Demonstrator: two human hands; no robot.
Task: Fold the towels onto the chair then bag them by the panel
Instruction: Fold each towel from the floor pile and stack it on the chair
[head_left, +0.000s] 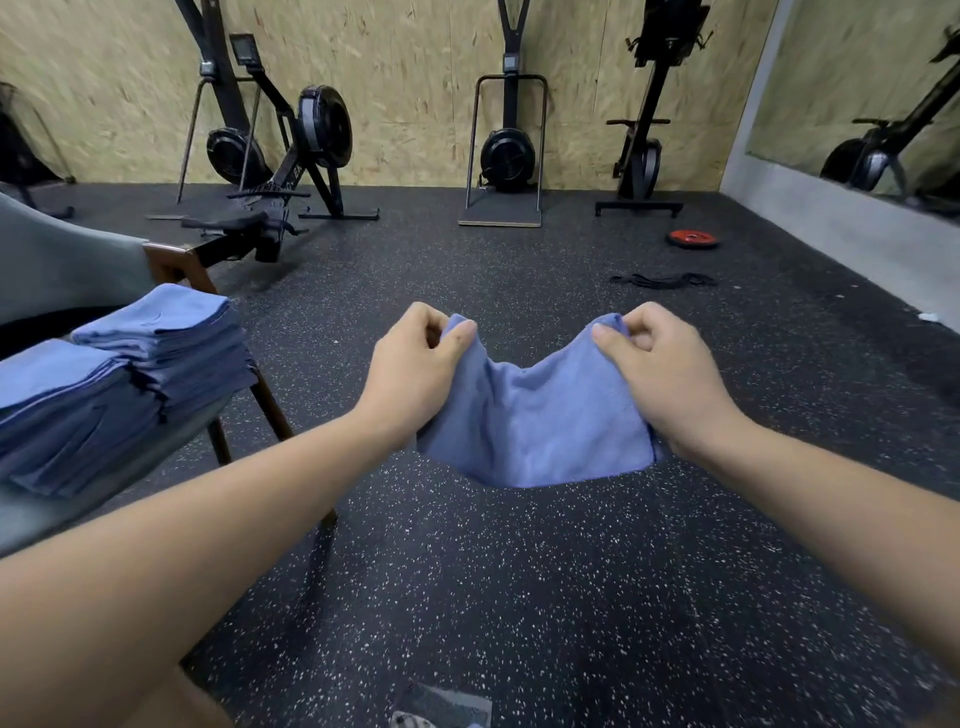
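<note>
The chair (62, 512) (grey seat) bears two folded towel stacks (130, 374).

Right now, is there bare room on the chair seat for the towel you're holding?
Hardly. The near stack and far stack of folded towels crowd the chair seat; only a narrow bare strip shows between the near stack and the front edge. Both tops are free.

The room is bright, with soft, even light from above. A faint shadow lies on the floor (519, 597) under the chair (52, 514) at lower left. The wide lens bends the wall (415, 78) and stretches the edges. The upper left looks a little blurry.
</note>
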